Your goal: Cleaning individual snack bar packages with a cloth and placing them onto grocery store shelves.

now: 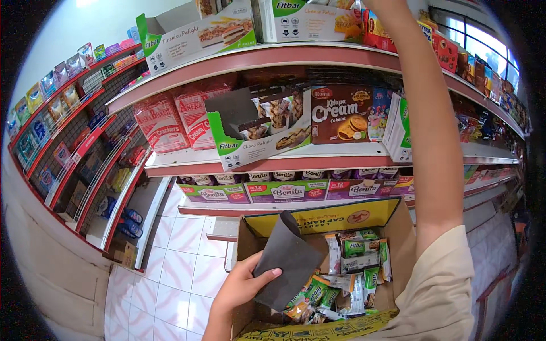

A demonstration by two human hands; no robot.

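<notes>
Edges: one open brown cardboard box (402, 241) with yellow printed flaps stood just before the red-lipped metal shelving (341, 161). Your right forearm (429, 142), sleeved in beige at the elbow, passed above its right side. White, pink-veined floor tiles (176, 267) gave you room at its left.

Held item: one dark grey, matte, flexible sheet (291, 261), top end curled, over the box's left part. Your left hand (244, 279) pinched its left edge, thumb on the face, fingers behind.

Contents: slim, glossy bars in green, white and orange wrappers (357, 284), loosely heaped inside the box.

Shelf stock: one open white carton with green corner (267, 149), slanted, bars inside; one flat brown biscuit pack (347, 122) beside it.

Obscured: the sheet covered some bars. Your right hand ran past the upper edge; its grip you could not tell.
</notes>
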